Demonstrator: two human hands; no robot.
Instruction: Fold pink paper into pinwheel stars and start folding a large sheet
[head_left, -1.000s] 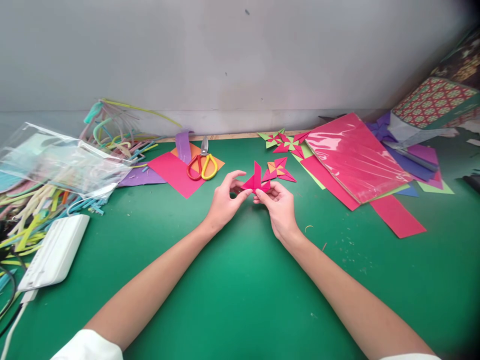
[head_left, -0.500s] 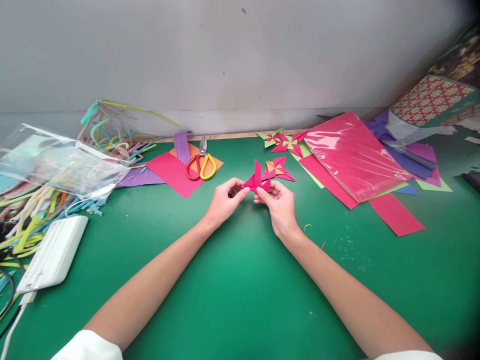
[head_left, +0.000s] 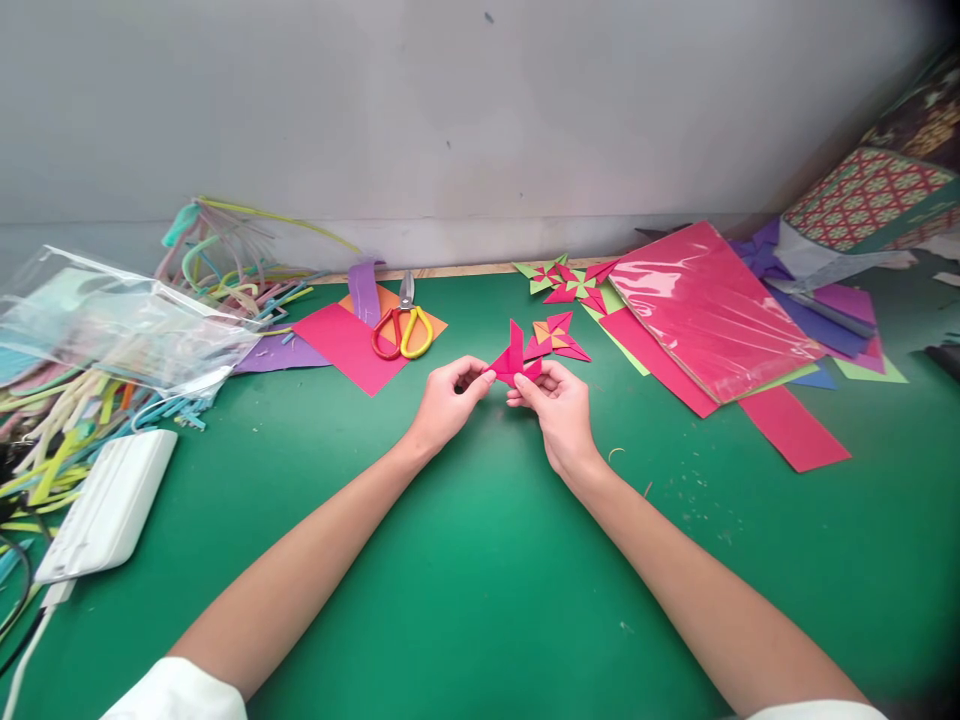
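A folded pink paper piece (head_left: 510,362) is held up between both hands, one strip of it pointing upward. My left hand (head_left: 454,400) pinches its left corner between thumb and fingers. On its lower right part, my right hand (head_left: 556,408) has the thumb in front and fingers curled behind. Just beyond the right hand lies a pink and orange folded star (head_left: 553,335). Farther back are green and pink folded stars (head_left: 574,283). The red and yellow handled scissors (head_left: 403,325) rest on pink and orange paper to the left.
Pipe cleaners (head_left: 67,420) and a clear plastic bag (head_left: 120,320) fill the left side, near a white power bank (head_left: 112,505). A pink paper pack (head_left: 712,310) lies right on the green table (head_left: 465,600), with purple and blue sheets behind. A patterned box (head_left: 866,200) stands back right.
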